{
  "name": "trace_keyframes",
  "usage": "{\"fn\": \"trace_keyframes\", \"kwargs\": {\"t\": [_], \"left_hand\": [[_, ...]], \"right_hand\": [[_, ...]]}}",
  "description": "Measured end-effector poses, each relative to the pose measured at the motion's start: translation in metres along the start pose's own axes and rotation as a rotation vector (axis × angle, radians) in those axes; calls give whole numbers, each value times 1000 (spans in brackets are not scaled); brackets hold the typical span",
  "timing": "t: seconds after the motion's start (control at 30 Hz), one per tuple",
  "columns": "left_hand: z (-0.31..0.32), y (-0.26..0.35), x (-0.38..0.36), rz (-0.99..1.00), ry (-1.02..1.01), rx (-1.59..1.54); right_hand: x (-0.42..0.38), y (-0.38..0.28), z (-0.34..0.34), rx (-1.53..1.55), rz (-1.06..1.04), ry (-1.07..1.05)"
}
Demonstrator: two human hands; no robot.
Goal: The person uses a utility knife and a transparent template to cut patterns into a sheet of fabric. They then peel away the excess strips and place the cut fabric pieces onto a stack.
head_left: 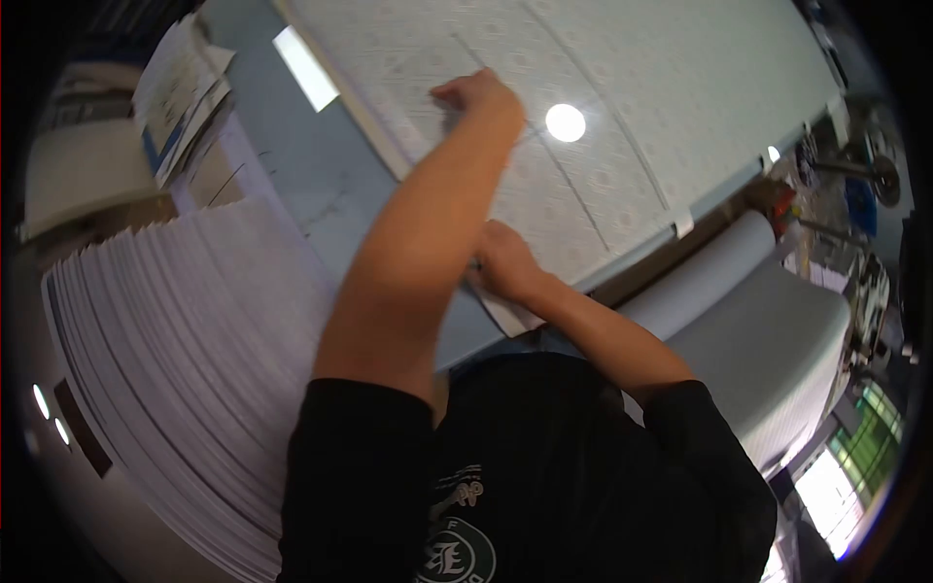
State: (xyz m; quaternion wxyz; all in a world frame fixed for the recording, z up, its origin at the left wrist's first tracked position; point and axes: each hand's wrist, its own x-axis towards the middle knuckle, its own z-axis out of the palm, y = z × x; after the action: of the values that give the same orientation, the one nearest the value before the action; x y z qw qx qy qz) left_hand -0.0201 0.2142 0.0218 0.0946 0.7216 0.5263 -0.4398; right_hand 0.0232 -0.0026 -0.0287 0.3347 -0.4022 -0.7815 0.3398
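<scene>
Sheet: wide pale patterned sheet (603, 117) lies flat on the table (292, 165), running from the near table edge away toward the far end
Left hand: left hand (481, 97) reaches far out over the sheet, fingers curled down onto its surface near the sheet's left edge; whether it pinches the sheet or only presses it I cannot tell
Right hand: right hand (505, 262) sits at the sheet's near edge, fingers closed down against that edge; a true pinch cannot be made out
Handling: looks thin, light and limp, likely to sag, crease or slide if lifted at one spot; best taken by its edges with both hands well apart, kept taut and low
Surface: faint repeated print, a lamp glare (566, 122) near the sheet's middle, so it may be smooth and a little slippery
Stack: fanned stack (185, 369) of white sheets stands left of the sheet, beside the table
Roll: pale roll (709, 267) lies right of the sheet, below the table edge
</scene>
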Motion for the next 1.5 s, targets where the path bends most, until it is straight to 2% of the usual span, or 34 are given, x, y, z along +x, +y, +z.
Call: {"fn": "trace_keyframes", "kwargs": {"t": [0.03, 0.07, 0.1, 0.17, 0.23, 0.3, 0.33, 0.4, 0.43, 0.47, 0.53, 0.6, 0.67, 0.73, 0.77, 0.83, 0.97, 1.07, 1.13, 1.27, 1.37, 1.43, 1.5], "left_hand": [[-9, -7, -16, 42, 5, -51], [-4, -9, -30, 83, 185, -103], [4, -12, -15, 78, 200, -155], [13, -17, -2, 127, 204, -121], [9, -18, -9, 114, 168, -133], [10, -15, -27, 68, 198, -225], [24, -18, -31, 54, 188, -215], [62, -24, -31, 86, 426, -505], [81, -18, -36, 60, 543, -544], [102, -7, -43, 41, 665, -586], [140, 19, -51, -67, 740, -639], [176, 57, -59, -191, 855, -557], [174, 118, -84, -398, 754, -740], [157, 162, -99, -503, 728, -876], [155, 172, -101, -534, 738, -874], [146, 189, -94, -561, 729, -852], [110, 213, -82, -587, 706, -851], [75, 226, -67, -567, 701, -857], [49, 235, -50, -494, 744, -825], [-1, 257, -16, -382, 835, -823], [-33, 272, 0, -321, 834, -854], [-43, 276, 7, -311, 813, -881], [-46, 278, 10, -270, 851, -868]], "right_hand": [[-27, -2, -9, 55, -3, -15], [-55, -3, -19, 118, -10, -30], [-85, -3, -35, 97, 26, -2], [-132, 6, -71, 165, 52, -84], [-174, 20, -109, 157, 102, -43], [-208, 34, -151, 201, 140, 156], [-229, 47, -171, 220, 134, 157], [-267, 75, -213, 172, 143, 200], [-282, 86, -238, 137, 158, 179], [-300, 94, -266, 97, 173, 156], [-334, 112, -318, 51, 263, 150], [-367, 129, -362, -42, 345, 244], [-390, 147, -390, -35, 420, 412], [-408, 162, -408, -45, 497, 512], [-411, 167, -411, -29, 473, 501], [-414, 172, -417, 42, 645, 592], [-396, 174, -396, 13, 589, 574], [-370, 178, -380, 137, 554, 503], [-342, 173, -385, 271, 470, 344], [-290, 179, -405, 211, 430, 279], [-253, 180, -422, 178, 413, 335], [-223, 182, -438, 20, 251, 367], [-212, 199, -442, 116, 315, 372]]}}
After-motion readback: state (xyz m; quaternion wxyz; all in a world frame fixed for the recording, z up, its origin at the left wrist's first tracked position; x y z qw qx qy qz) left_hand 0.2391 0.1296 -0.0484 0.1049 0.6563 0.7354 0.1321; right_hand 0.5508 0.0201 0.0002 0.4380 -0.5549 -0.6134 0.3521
